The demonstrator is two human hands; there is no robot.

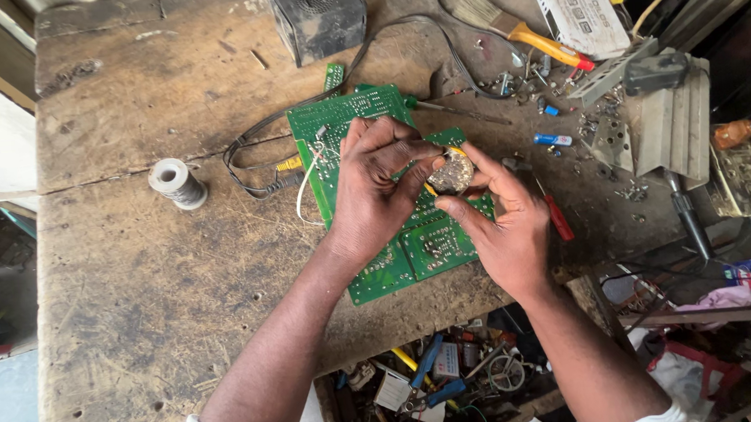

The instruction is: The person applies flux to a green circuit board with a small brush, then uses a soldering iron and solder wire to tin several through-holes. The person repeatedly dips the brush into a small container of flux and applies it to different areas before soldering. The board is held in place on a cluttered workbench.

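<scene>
- Green circuit board [362, 150] lies flat near the middle of the worn wooden surface [134, 281], under both hands.
- Left hand [374, 193] and right hand [504, 224] meet above the board, each grip closed on a small round, crusty disc [454, 173] pinched between fingertips and thumbs.
- Holding it well seems to call for light, even pressure at the rim, with the wrists steadied low over the board so the disc does not slip.
- Nearby: a solder spool [176, 183] to the left, a dark box [320, 17] at the far edge, a yellow-handled brush [517, 27], and a finned metal heatsink [664, 116] to the right.
- An open drawer of tools [440, 374] sits below the near edge; the room around looks cramped and cluttered.
</scene>
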